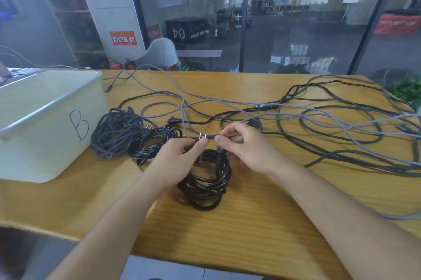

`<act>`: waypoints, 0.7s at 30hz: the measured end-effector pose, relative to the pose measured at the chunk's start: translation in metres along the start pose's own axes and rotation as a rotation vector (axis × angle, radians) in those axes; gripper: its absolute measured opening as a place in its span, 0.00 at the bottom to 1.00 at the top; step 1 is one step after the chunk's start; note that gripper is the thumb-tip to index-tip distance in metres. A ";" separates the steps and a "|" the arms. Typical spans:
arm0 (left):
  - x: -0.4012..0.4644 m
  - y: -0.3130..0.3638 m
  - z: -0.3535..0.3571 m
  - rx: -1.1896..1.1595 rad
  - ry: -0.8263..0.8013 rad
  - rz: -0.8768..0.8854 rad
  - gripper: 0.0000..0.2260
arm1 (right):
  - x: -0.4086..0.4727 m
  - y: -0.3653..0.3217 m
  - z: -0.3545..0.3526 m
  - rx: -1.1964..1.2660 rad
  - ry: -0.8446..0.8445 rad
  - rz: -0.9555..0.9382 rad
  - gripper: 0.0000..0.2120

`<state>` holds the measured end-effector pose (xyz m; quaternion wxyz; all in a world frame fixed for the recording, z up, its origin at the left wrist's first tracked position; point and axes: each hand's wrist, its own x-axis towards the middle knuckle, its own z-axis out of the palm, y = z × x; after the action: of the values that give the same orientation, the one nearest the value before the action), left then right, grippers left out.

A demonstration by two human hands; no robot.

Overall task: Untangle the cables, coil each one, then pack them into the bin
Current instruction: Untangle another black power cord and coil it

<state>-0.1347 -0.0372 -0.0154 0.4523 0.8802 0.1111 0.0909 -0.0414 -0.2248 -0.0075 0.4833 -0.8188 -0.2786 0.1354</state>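
Observation:
A black power cable coil (pixel 206 185) hangs below my hands over the wooden table (pixel 250 222). My left hand (pixel 180 156) pinches its plug end, two metal prongs (pixel 202 136) pointing up. My right hand (pixel 246 145) grips the same cable at the top of the coil, fingers curled. Two finished coils lie to the left: a braided dark one (pixel 114 131) and a black one (pixel 155 143). The white bin (pixel 45 124), marked "B", stands at the table's left. Tangled grey and black cables (pixel 319 120) spread across the far and right side.
A white chair (pixel 159 54) stands behind the table's far edge, before a glass wall. Green plants (pixel 407 90) sit off the right corner. One grey cable (pixel 401 216) trails over the right edge. The near table edge runs close to my forearms.

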 end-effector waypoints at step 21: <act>-0.083 -0.021 0.016 0.601 -0.020 0.164 0.39 | -0.079 -0.002 0.043 -0.612 -0.146 -0.054 0.35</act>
<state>-0.2127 -0.0606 -0.0466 0.1638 0.9815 0.0572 0.0814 -0.1274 -0.2396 -0.0308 0.1965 -0.9068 -0.3618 0.0906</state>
